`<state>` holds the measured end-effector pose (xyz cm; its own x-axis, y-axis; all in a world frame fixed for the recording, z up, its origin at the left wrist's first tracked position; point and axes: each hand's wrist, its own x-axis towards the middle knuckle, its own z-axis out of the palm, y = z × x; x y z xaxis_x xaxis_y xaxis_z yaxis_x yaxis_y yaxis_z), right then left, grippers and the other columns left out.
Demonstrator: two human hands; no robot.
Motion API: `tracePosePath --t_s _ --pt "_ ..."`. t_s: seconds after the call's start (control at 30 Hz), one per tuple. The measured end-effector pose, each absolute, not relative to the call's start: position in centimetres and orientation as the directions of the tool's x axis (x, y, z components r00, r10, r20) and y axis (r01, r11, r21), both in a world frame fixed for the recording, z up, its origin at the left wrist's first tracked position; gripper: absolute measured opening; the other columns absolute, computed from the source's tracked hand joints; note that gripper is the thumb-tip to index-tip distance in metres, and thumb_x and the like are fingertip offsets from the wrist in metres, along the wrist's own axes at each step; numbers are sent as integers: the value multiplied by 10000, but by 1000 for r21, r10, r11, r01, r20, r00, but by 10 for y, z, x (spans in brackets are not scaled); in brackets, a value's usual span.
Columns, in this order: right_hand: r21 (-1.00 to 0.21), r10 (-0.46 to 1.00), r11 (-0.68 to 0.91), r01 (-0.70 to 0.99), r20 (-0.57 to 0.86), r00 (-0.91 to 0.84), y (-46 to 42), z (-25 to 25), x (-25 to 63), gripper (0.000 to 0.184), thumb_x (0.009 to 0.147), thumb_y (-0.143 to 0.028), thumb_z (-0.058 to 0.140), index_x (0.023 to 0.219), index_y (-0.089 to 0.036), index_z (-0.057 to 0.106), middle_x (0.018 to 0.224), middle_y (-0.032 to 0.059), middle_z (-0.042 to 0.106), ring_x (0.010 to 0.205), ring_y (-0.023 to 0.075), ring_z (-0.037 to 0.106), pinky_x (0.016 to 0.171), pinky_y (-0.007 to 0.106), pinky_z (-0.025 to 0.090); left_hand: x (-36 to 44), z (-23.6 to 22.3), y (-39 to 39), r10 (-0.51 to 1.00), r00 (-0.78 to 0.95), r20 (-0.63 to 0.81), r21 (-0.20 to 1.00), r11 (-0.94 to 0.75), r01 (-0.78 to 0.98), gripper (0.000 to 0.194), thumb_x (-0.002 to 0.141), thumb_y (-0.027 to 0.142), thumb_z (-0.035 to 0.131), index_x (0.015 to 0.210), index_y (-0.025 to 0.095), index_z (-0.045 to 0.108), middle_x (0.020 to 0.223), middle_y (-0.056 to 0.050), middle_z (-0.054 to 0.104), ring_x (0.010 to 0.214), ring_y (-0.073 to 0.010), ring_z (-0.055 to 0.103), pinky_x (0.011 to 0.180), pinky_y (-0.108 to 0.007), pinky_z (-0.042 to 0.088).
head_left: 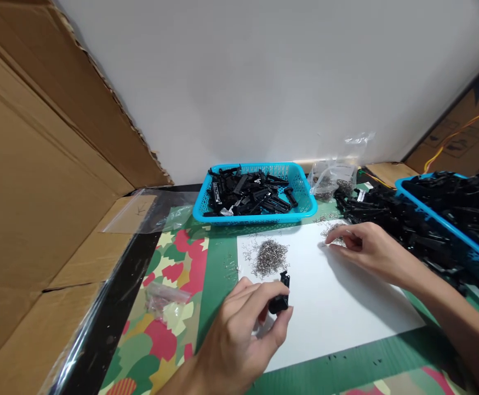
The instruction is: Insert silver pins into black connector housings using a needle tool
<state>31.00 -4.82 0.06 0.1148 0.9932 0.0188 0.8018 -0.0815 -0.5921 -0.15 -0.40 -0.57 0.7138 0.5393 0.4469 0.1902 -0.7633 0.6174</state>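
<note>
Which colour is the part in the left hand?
The part is black, best seen in the head view.

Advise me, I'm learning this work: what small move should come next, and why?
Probably lift one piece from the right-hand pile of tiny silver metal pieces with the right hand: its fingertips are at that pile's edge, while the left hand holds a small black plastic part over the white rectangular sheet. Whether they pinch one now is unclear.
</note>
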Motion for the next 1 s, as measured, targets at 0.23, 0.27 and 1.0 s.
tracePosePath --t_s 0.23,0.27,1.0 --pt "-541 990 -112 833 10 140 -47 -11 312 246 940 -375 642 972 -241 846 658 -3 563 610 170 493 600 285 344 -1 -5 -3 519 722 458 604 -778 176 198 1008 96 646 1155 220 600 809 37 644 634 -133 525 701 -296 442" --pt "-537 991 -108 837 7 133 -48 -11 312 239 937 -362 641 974 -246 846 665 -1 571 613 171 497 601 285 345 0 -5 -2 516 725 456 602 -779 176 195 1007 96 646 1153 218 603 800 40 634 630 -132 522 699 -298 439" --pt "-472 989 -122 873 -128 69 -51 -3 319 223 991 -367 605 976 -251 795 704 2 587 635 177 505 609 292 338 -1 -4 -2 508 759 407 629 -758 170 136 1038 97 595 1097 219 582 813 37 587 675 -143 513 721 -294 427"
